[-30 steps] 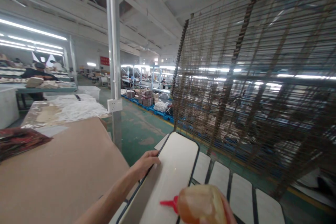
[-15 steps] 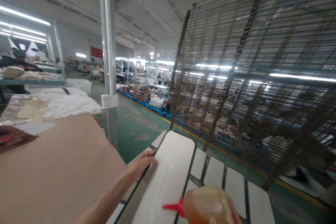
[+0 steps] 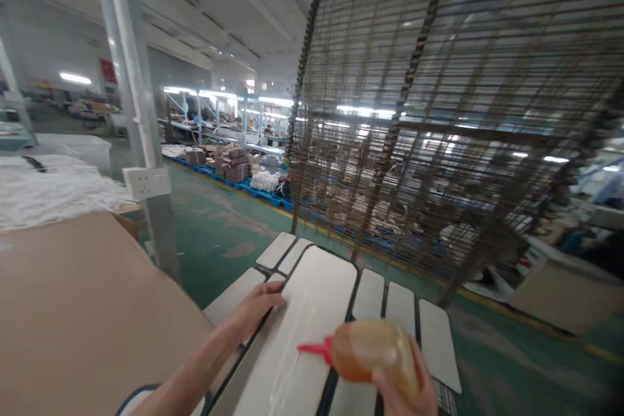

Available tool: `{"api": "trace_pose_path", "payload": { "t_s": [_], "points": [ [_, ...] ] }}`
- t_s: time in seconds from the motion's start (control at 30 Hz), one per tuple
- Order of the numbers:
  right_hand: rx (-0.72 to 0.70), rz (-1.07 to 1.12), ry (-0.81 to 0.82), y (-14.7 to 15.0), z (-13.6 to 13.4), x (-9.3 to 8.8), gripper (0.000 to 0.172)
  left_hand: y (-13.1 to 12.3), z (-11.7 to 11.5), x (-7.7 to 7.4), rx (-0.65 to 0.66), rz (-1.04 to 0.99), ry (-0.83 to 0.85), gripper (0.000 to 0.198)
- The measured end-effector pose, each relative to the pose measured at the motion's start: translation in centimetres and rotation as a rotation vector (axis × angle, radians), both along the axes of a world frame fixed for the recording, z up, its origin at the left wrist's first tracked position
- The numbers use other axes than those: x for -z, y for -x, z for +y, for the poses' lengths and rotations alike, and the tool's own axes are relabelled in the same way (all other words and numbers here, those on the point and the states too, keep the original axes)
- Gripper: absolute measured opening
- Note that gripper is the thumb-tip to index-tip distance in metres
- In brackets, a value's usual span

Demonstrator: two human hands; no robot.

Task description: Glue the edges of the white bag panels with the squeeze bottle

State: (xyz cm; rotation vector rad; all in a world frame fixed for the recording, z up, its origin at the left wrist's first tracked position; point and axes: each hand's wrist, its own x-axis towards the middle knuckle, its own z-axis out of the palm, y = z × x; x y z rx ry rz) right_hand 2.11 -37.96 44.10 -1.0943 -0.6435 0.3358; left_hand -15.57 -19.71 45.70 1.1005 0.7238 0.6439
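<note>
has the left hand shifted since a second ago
No, the bare left hand stays on the left edge of the long white dark-rimmed panel.

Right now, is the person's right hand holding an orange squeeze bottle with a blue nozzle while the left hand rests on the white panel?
Not quite. The nozzle is red, not blue, as the head view shows. The rest holds: the right hand holds the orange squeeze bottle, and the left hand rests on the white panel.

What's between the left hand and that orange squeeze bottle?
Only the white dark-edged panel that the left hand grips; the orange bottle aims its red nozzle across it, in the head view.
</note>
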Motion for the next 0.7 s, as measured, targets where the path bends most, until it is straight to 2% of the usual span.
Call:
{"api": "trace_pose_path", "payload": {
  "t_s": [0.1, 0.17, 0.2, 0.23, 0.27, 0.3, 0.33, 0.37, 0.4, 0.43, 0.5, 0.6, 0.7],
  "points": [
    [0.109, -0.065, -0.07, -3.1, 0.4, -1.7, 0.069, -1.9, -1.0, 0.0, -0.015, 0.069, -0.005, 0.031],
    [0.126, -0.067, -0.052, -3.5, -0.2, -1.6, 0.07, -3.4, -1.4, 0.2, -0.044, 0.115, -0.014, 0.034],
    [0.11, -0.048, -0.061, -3.1, -0.7, -1.1, 0.07, -4.1, -1.5, 0.3, -0.068, 0.141, -0.01, 0.035],
    [0.031, 0.056, -0.143, -2.5, -1.3, -0.4, 0.072, -4.9, -1.5, 0.6, -0.098, 0.169, -0.001, 0.036],
    [-0.135, 0.151, -0.164, -2.0, -2.1, 0.5, 0.075, -5.6, -1.6, 1.0, -0.124, 0.193, 0.006, 0.037],
    [-0.227, 0.235, -0.17, -1.8, -3.1, 1.3, 0.08, -6.4, -1.6, 1.5, -0.146, 0.211, 0.007, 0.037],
    [-0.195, 0.308, -0.171, -2.2, -4.3, 2.1, 0.081, -7.1, -1.7, 2.1, -0.165, 0.228, 0.004, 0.036],
    [-0.094, 0.338, -0.162, -3.3, -5.8, 2.6, 0.082, -7.7, -1.8, 2.8, -0.181, 0.244, -0.001, 0.035],
    [0.08, 0.356, -0.146, -5.1, -7.6, 3.0, 0.08, -8.4, -2.0, 3.5, -0.191, 0.259, -0.006, 0.033],
    [0.183, 0.372, -0.142, -7.7, -9.7, 3.1, 0.075, -9.1, -2.2, 4.2, -0.201, 0.272, -0.01, 0.032],
    [0.331, 0.409, -0.165, -14.1, -14.2, 3.0, 0.06, -10.7, -3.1, 5.7, -0.263, 0.31, -0.002, 0.028],
    [0.535, 0.458, -0.198, -23.5, -21.4, 3.0, 0.049, -14.2, -5.4, 8.3, -0.355, 0.343, 0.047, 0.024],
    [0.674, 0.504, -0.179, -29.0, -28.3, 4.8, 0.042, -19.1, -8.8, 11.6, -0.307, 0.309, 0.123, 0.024]
  ]
}}
